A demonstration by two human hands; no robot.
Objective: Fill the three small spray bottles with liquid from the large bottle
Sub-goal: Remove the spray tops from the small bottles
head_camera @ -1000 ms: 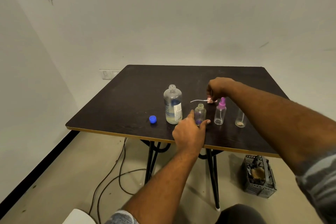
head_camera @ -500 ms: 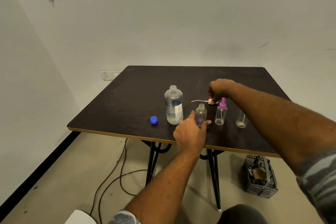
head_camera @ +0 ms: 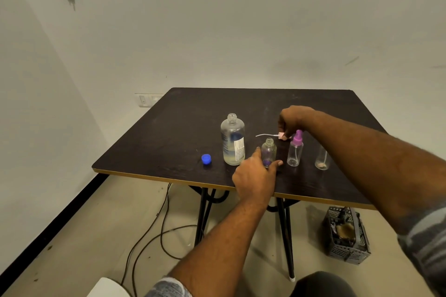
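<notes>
The large clear bottle [head_camera: 233,141] stands uncapped on the dark table [head_camera: 183,123], with a little liquid at its bottom. Its blue cap [head_camera: 206,159] lies to the left. My left hand [head_camera: 255,176] grips the base of an open small bottle [head_camera: 269,149] just right of the large one. My right hand [head_camera: 293,119] holds that bottle's spray head [head_camera: 281,135], its thin dip tube pointing left, low over the table behind the small bottle. A small bottle with a purple sprayer [head_camera: 295,150] stands further right. A third small bottle [head_camera: 322,159] is partly hidden by my right arm.
The bottles stand near the table's front edge [head_camera: 169,177]. A grey plastic basket [head_camera: 346,234] sits on the floor under the right side, cables [head_camera: 154,229] trail on the floor under the left, and a white object [head_camera: 108,288] shows at the bottom.
Both hands have hardly moved. My right hand has lowered the spray head slightly toward the table behind the small bottle.
</notes>
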